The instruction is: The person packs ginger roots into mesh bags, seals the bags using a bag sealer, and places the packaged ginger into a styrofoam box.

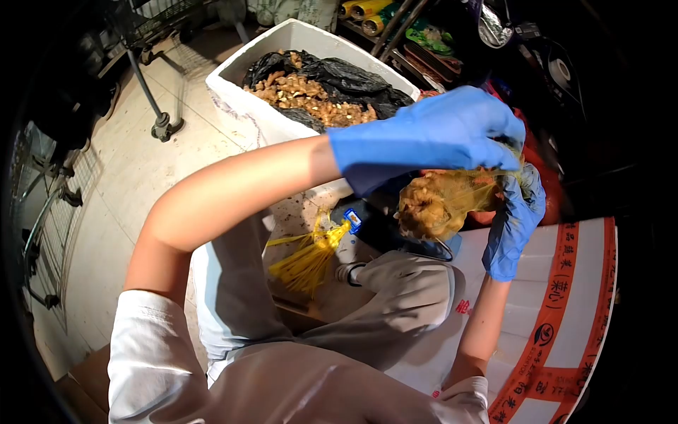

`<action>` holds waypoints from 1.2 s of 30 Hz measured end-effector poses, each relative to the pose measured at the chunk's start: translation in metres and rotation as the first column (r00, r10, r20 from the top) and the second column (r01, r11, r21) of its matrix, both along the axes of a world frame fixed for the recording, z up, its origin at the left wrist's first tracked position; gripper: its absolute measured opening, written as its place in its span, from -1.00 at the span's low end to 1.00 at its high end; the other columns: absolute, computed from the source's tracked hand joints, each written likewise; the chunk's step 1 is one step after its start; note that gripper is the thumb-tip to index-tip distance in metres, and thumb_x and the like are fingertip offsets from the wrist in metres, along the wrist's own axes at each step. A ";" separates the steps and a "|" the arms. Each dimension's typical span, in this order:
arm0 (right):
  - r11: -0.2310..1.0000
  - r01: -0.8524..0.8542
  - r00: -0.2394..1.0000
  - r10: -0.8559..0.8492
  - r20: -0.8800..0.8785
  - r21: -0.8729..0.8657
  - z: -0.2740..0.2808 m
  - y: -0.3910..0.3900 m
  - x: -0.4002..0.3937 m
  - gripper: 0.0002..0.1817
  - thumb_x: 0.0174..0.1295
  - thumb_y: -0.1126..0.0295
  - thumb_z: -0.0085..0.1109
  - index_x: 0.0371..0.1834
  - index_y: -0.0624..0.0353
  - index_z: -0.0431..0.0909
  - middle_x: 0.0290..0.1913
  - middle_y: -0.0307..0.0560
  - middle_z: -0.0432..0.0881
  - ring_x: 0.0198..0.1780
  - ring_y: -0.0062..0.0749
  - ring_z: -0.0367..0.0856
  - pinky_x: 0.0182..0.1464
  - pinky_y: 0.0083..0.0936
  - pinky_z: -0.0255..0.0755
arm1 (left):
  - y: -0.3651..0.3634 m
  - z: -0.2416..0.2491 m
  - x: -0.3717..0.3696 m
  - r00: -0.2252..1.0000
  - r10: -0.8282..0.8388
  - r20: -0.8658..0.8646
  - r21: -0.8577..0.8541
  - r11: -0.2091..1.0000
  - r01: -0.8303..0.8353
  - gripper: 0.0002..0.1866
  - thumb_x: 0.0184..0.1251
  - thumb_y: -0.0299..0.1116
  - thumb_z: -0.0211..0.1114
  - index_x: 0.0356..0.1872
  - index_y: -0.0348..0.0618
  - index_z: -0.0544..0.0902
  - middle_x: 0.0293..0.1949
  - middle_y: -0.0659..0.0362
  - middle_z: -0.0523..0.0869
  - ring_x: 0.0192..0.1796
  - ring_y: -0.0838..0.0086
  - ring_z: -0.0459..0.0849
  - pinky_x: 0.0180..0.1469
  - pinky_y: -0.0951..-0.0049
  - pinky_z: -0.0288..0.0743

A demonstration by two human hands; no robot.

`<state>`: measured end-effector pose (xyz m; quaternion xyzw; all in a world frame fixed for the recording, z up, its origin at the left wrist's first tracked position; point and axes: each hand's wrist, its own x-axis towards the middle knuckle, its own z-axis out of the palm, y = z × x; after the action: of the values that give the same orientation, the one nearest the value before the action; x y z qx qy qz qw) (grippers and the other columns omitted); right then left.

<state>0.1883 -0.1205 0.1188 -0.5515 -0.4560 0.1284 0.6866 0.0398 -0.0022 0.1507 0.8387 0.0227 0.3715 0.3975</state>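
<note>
Mesh bag of ginger [427, 205] is up by the far-left corner of the taped white box [526, 304], your left hand [445, 131] and right hand [519, 215] clenching its gathered netting, likely hefty, limp-skinned, best gripped there.

Likely a produce shop's back room, judging by wheeled metal carts [166, 128] along the left edge of the tiled floor [120, 187], a foam box [244, 126] of loose ginger [300, 88], bundled yellow netting [307, 263], a white box [519, 300] with red printed tape [552, 304]
</note>
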 end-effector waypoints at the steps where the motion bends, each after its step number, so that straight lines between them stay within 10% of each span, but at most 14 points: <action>1: 0.999 0.010 1.000 -0.009 0.017 -0.050 0.005 -0.004 0.003 -0.74 -0.01 0.56 0.09 -0.19 0.26 0.43 -0.34 -0.23 0.50 -0.37 -0.69 0.45 -0.38 -0.81 0.31 | 0.002 -0.005 -0.001 0.977 -0.025 0.210 0.050 0.999 0.014 -0.71 -0.02 -0.24 0.15 -0.30 -0.21 0.53 -0.38 0.14 0.54 -0.33 0.47 0.49 -0.30 0.54 0.34; 4: 0.999 0.026 0.997 -0.023 0.080 -0.034 0.017 -0.011 0.019 -0.77 0.00 0.53 0.10 -0.23 0.25 0.44 -0.39 -0.23 0.51 -0.43 -0.69 0.43 -0.44 -0.83 0.28 | 0.006 -0.028 -0.010 0.919 0.065 0.388 -0.353 0.932 0.083 -0.70 0.06 -0.39 0.14 -0.16 -0.27 0.44 -0.25 0.23 0.50 -0.23 0.61 0.43 -0.16 0.65 0.32; 8: 0.999 0.041 0.998 -0.041 0.043 0.020 0.032 -0.015 0.021 -0.86 -0.08 0.58 0.16 -0.40 0.21 0.48 -0.43 -0.31 0.49 -0.43 -0.75 0.41 -0.44 -0.85 0.22 | -0.007 -0.115 -0.008 0.904 -0.105 0.415 -0.773 0.482 0.412 -0.79 0.06 -0.37 0.17 -0.29 -0.20 0.42 -0.39 0.28 0.46 -0.32 0.68 0.43 -0.26 0.71 0.33; 9: 0.997 0.075 0.997 -0.076 0.026 0.024 0.034 -0.014 0.019 -0.86 -0.08 0.57 0.16 -0.39 0.20 0.48 -0.43 -0.31 0.49 -0.43 -0.74 0.41 -0.43 -0.84 0.22 | -0.014 -0.127 -0.006 0.988 -0.088 0.129 -0.748 0.645 0.155 -0.76 0.04 -0.35 0.19 -0.28 -0.19 0.40 -0.42 0.27 0.47 -0.35 0.66 0.45 -0.31 0.68 0.37; 11: 0.993 0.115 0.993 -0.115 0.028 0.017 0.034 -0.012 0.006 -0.84 -0.08 0.57 0.16 -0.38 0.20 0.48 -0.43 -0.31 0.48 -0.43 -0.73 0.41 -0.43 -0.84 0.22 | -0.027 -0.147 0.001 0.982 -0.191 0.014 -0.893 0.439 0.098 -0.77 0.02 -0.33 0.23 -0.33 -0.16 0.42 -0.45 0.27 0.48 -0.34 0.66 0.47 -0.33 0.65 0.41; 17: 0.996 0.081 0.990 -0.075 0.117 -0.049 0.021 -0.018 0.000 -0.71 -0.03 0.56 0.11 -0.17 0.28 0.41 -0.31 -0.18 0.51 -0.31 -0.56 0.48 -0.19 -0.69 0.37 | -0.044 -0.185 0.026 0.975 -0.068 -0.211 -0.647 0.757 -0.087 -0.62 0.05 -0.37 0.17 -0.09 -0.26 0.38 -0.22 0.21 0.53 -0.21 0.61 0.45 -0.11 0.60 0.31; 25: 0.996 0.086 0.995 -0.084 0.044 -0.033 0.010 -0.022 -0.008 -0.73 -0.03 0.54 0.12 -0.21 0.29 0.42 -0.34 -0.20 0.50 -0.32 -0.59 0.47 -0.26 -0.73 0.35 | -0.070 -0.171 0.014 0.987 0.147 -0.060 -0.713 0.686 -0.145 -0.72 0.11 -0.30 0.06 -0.16 -0.18 0.40 -0.45 0.20 0.54 -0.50 0.57 0.45 -0.43 0.47 0.37; 27: 0.994 0.102 0.995 -0.102 0.008 -0.034 0.008 -0.024 -0.008 -0.75 -0.02 0.53 0.10 -0.22 0.28 0.42 -0.34 -0.20 0.50 -0.32 -0.59 0.46 -0.26 -0.73 0.34 | -0.062 -0.161 0.010 0.920 0.299 -0.254 -0.396 0.836 -0.381 -0.76 0.09 -0.27 0.06 -0.28 -0.20 0.44 -0.52 0.20 0.51 -0.50 0.63 0.43 -0.45 0.55 0.34; 31: 0.993 0.051 0.988 -0.034 -0.152 0.106 0.010 -0.029 0.008 -0.88 0.03 0.50 0.05 -0.33 0.23 0.43 -0.40 -0.25 0.47 -0.35 -0.62 0.42 -0.25 -0.74 0.30 | -0.048 -0.175 0.003 0.911 0.315 -0.264 -0.419 0.813 -0.403 -0.82 0.12 -0.33 0.06 -0.39 -0.27 0.45 -0.55 0.20 0.49 -0.50 0.63 0.47 -0.45 0.55 0.35; 33: 0.984 0.023 0.978 0.015 -0.207 0.179 0.007 -0.030 0.014 -0.93 0.05 0.49 0.03 -0.38 0.21 0.43 -0.43 -0.27 0.45 -0.36 -0.63 0.41 -0.25 -0.74 0.28 | -0.043 -0.183 -0.006 0.986 0.154 -0.058 -0.828 0.544 -0.134 -0.85 0.07 -0.45 0.09 -0.39 -0.34 0.53 -0.45 0.11 0.62 -0.38 0.54 0.56 -0.36 0.50 0.41; 36: 0.986 -0.027 0.982 0.056 -0.181 0.162 -0.003 -0.031 0.025 -0.92 0.06 0.49 0.02 -0.37 0.23 0.42 -0.42 -0.23 0.46 -0.34 -0.61 0.39 -0.17 -0.71 0.26 | -0.041 -0.191 -0.003 0.975 0.205 -0.086 -0.858 0.481 -0.177 -0.84 0.09 -0.41 0.08 -0.41 -0.33 0.53 -0.54 0.12 0.61 -0.44 0.60 0.53 -0.39 0.55 0.40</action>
<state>0.2131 -0.1517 0.1156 -0.4711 -0.4103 0.1568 0.7649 0.0367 -0.0434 -0.0403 0.5165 0.2917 0.3641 0.7181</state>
